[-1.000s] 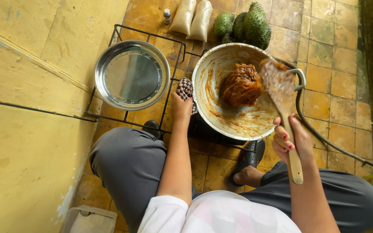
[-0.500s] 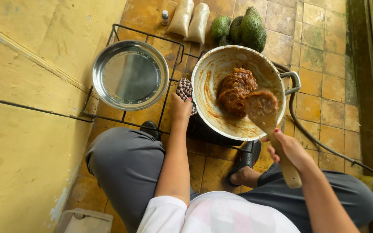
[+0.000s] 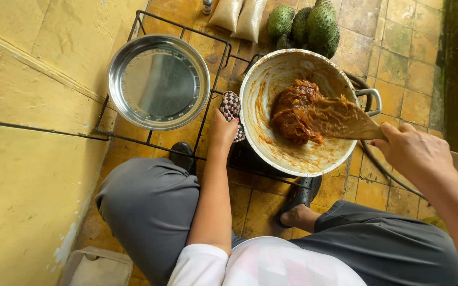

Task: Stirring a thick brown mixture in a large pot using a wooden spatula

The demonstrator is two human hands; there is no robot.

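A wide metal wok point(image 3: 263, 79) smeared with sauce sits on a low black stove frame. Inside lies a thick brown paste point(image 3: 292, 108). My right hand point(image 3: 417, 153) grips the handle of a wooden paddle point(image 3: 345, 121), whose paste-coated blade presses into the right side of the mass. My left hand point(image 3: 222, 130) holds a checked cloth point(image 3: 231, 106) against the wok's left rim. My knees in grey trousers flank the stove.
An empty steel pan point(image 3: 157, 82) rests on the frame's left side point(image 3: 136, 33). Green spiky fruits point(image 3: 314, 24) and two pale filled bags point(image 3: 239, 16) lie on the tiled floor behind. A hose point(image 3: 382, 169) runs at right. Yellow wall at left; a plastic tub point(image 3: 94, 267) below.
My right hand swung the paddle from the wok's right rim down into the paste and now pushes it sideways. The left hand stayed on the cloth at the rim.
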